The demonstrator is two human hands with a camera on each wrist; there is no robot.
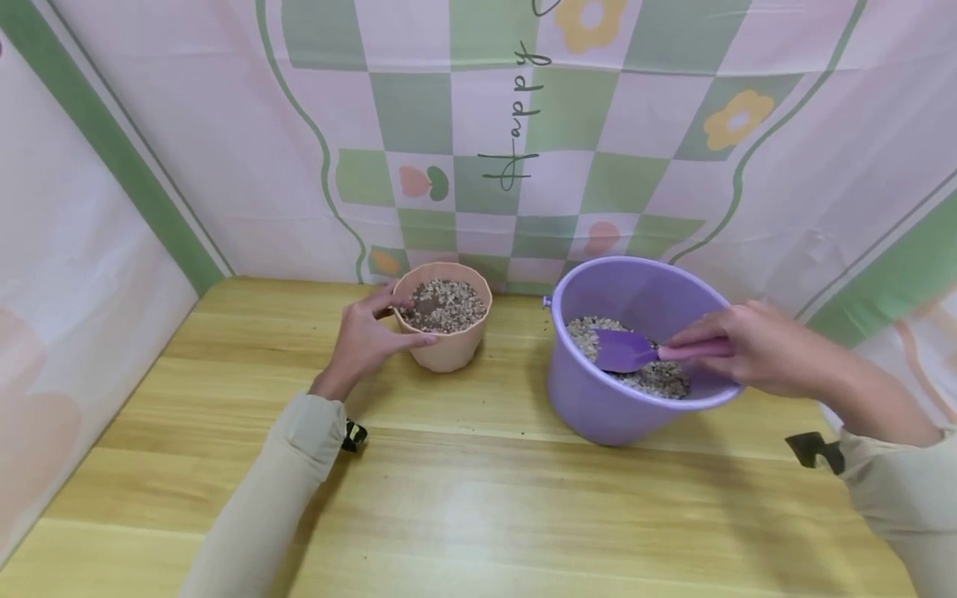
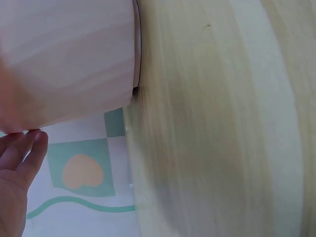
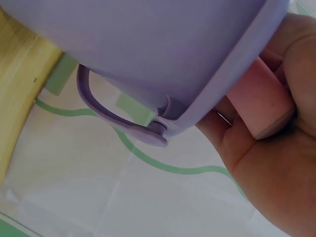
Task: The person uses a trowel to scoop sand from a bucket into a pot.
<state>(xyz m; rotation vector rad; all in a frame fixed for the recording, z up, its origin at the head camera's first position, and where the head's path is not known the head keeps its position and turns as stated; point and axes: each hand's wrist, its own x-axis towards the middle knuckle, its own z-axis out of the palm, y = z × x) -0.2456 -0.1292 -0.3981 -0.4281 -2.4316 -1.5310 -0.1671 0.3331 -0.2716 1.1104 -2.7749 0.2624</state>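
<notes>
My left hand point(image 1: 366, 336) grips the left side of a peach flowerpot point(image 1: 449, 352), its thumb along the near rim. Grey-brown granular potting mix point(image 1: 456, 307) fills the pot to a little below its rim. In the left wrist view, fingertips touch the side of the pot point(image 2: 69, 59). My right hand point(image 1: 773, 349) holds a small purple trowel point(image 1: 624, 351) by its pink handle point(image 3: 259, 101), over the right rim of a lilac bucket point(image 1: 601, 411). The trowel's blade is inside the bucket, right at the similar granular mix point(image 1: 658, 380) there.
Pot and bucket stand apart near the back of a wooden table point(image 1: 449, 498), with a few specks scattered on it. Behind them hangs a green-and-white checked cloth point(image 1: 486, 183). The bucket's handle point(image 3: 106, 111) hangs down its outer side.
</notes>
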